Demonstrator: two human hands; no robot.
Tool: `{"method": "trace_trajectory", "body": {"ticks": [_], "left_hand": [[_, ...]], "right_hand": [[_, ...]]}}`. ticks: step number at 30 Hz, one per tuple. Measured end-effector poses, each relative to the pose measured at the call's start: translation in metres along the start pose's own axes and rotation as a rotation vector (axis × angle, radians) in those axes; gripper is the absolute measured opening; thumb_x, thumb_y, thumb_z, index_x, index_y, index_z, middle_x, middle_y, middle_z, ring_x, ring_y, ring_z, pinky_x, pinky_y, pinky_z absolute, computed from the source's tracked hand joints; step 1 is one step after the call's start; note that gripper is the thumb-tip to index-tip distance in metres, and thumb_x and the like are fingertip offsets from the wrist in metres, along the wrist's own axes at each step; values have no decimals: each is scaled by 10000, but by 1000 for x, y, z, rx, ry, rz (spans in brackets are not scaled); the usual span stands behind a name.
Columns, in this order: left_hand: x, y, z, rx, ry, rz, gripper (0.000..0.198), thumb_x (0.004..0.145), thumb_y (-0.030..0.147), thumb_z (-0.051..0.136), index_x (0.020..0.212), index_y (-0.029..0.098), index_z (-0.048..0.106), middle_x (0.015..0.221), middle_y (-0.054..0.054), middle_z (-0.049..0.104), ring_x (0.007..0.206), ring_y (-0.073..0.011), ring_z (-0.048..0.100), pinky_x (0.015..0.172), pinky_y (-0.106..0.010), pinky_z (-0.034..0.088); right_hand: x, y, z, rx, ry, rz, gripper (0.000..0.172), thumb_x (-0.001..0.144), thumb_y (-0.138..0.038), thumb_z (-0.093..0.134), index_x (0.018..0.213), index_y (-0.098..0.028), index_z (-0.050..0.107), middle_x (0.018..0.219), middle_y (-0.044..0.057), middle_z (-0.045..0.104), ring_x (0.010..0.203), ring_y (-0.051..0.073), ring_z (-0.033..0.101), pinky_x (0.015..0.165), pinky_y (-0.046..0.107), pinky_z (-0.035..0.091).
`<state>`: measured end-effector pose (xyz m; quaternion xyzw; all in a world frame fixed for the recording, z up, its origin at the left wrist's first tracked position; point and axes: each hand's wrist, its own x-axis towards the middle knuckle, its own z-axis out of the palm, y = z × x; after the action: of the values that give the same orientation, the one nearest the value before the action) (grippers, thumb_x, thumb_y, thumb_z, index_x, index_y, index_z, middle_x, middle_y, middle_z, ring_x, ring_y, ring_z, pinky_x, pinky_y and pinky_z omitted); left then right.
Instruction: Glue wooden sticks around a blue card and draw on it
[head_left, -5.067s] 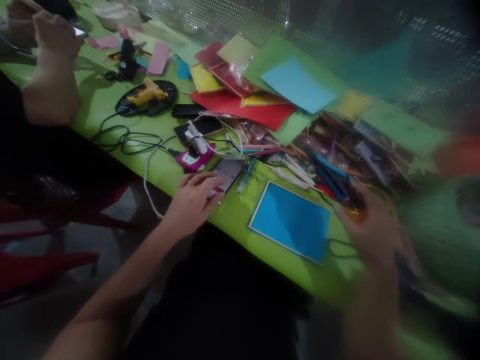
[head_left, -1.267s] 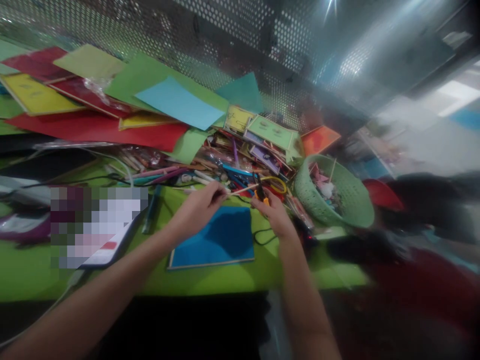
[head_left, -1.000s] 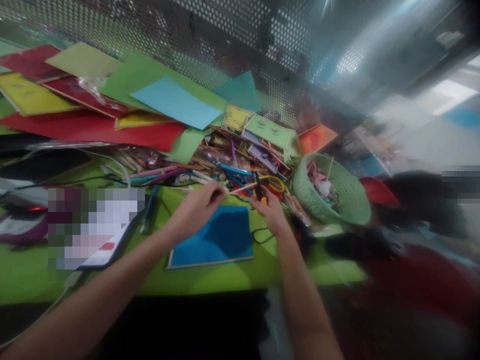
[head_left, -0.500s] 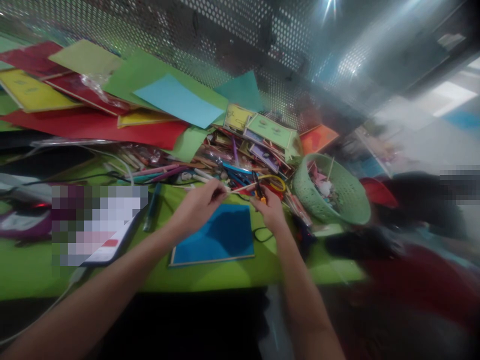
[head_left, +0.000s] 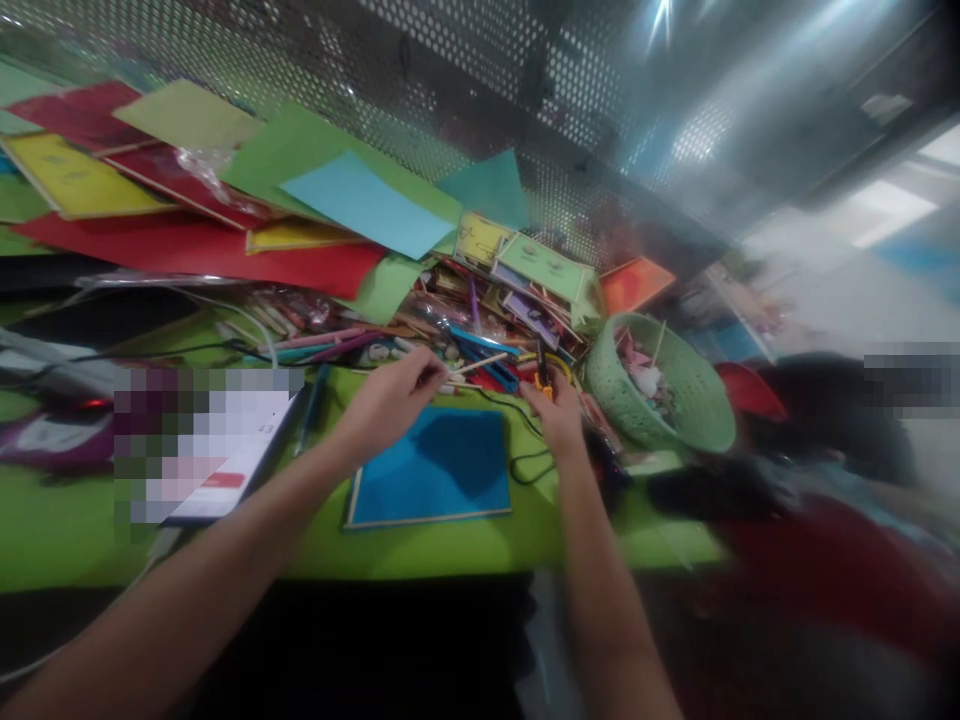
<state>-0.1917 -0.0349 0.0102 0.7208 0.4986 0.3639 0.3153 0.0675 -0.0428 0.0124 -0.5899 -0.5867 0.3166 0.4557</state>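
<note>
My left hand point(head_left: 401, 395) pinches a thin pale stick point(head_left: 482, 363), which points right across the clutter. My right hand point(head_left: 555, 405) is closed around a small black-and-orange hand tool point(head_left: 543, 372); blur hides its exact kind. A gap separates the tool from the stick's free end. Below and between my hands lies a blue sheet point(head_left: 439, 480) with pale strips along its left and front edges, and the shadow of a hand falls on it. A black cord point(head_left: 525, 480) loops beside the sheet, near my right wrist.
A green basket point(head_left: 705, 400) with paper scraps stands at right. Coloured sheets point(head_left: 195, 250) are piled at back left, and pens and sticks clutter the middle. A phone point(head_left: 247, 440) on a white cable lies at left, beside a dark pen point(head_left: 310, 410). Someone in red is at right.
My right hand and the tool have moved right, away from the stick, which the tool met before. My left hand still pinches the stick, its free end now tilted up more.
</note>
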Motion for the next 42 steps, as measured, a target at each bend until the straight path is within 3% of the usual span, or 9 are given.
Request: {"method": "trace_trajectory", "body": {"ticks": [7,11,16,21,24,29,34,37,42], "left_hand": [[0,8,-11,8,62,-15,164,966,370,539,902,223,574,814,-15,698,697,-179,602,635,-276,378],[-2,14,-16,19,85,-4,226,984,411,515,925,212,607,791,-22,691,660,-176,590,605,-279,360],[-1,8,-16,28,133,16,235,990,405,503,926,206,611,778,-23,675,668,-169,572,632,-278,357],[3,-1,-16,39,147,16,219,970,385,508,906,202,610,785,-25,674,682,-172,575,634,-272,345],[4,-3,-16,47,144,16,225,970,386,507,895,201,611,757,-15,653,654,-163,551,618,-268,327],[1,-1,-20,63,132,25,249,972,411,536,917,195,646,761,-5,646,651,-148,519,621,-256,318],[-10,9,-33,146,157,11,259,961,401,586,892,165,666,676,50,519,619,-94,427,606,-215,277],[-24,12,-39,284,192,0,324,1000,419,543,812,164,611,633,58,451,582,-80,381,601,-202,248],[-55,0,-29,591,88,-105,362,1023,483,459,1137,245,707,727,4,628,595,-161,501,598,-257,242]], "right_hand": [[21,2,-16,-310,-48,-161,542,842,-505,727,1311,-248,641,1320,96,697,1209,306,624,1110,484,439],[44,-13,-10,-702,-145,-190,618,850,-522,762,1385,-245,624,1376,138,670,1259,356,611,1109,508,429],[82,-23,18,-1018,-220,-249,627,873,-542,769,1405,-234,648,1389,174,654,1283,399,578,1124,571,372],[102,-18,40,-1113,-185,-341,566,879,-517,778,1358,-229,686,1407,165,651,1336,401,509,1150,582,327],[98,-15,36,-1004,-193,-370,536,876,-459,786,1347,-224,688,1437,144,639,1321,378,524,1136,535,375],[54,-16,-14,-735,-112,-393,383,925,-266,671,1298,-190,711,1327,122,712,1224,297,631,1100,435,452],[-41,-8,-84,-641,89,-156,304,952,-390,627,1166,-221,762,1062,83,763,901,240,692,872,384,542],[-98,10,-111,-676,233,20,348,929,-469,629,1110,-210,774,964,78,742,808,227,655,809,371,530],[-149,40,-117,-648,395,397,661,885,-656,609,1358,-199,658,894,72,717,787,270,650,780,409,499]]}}
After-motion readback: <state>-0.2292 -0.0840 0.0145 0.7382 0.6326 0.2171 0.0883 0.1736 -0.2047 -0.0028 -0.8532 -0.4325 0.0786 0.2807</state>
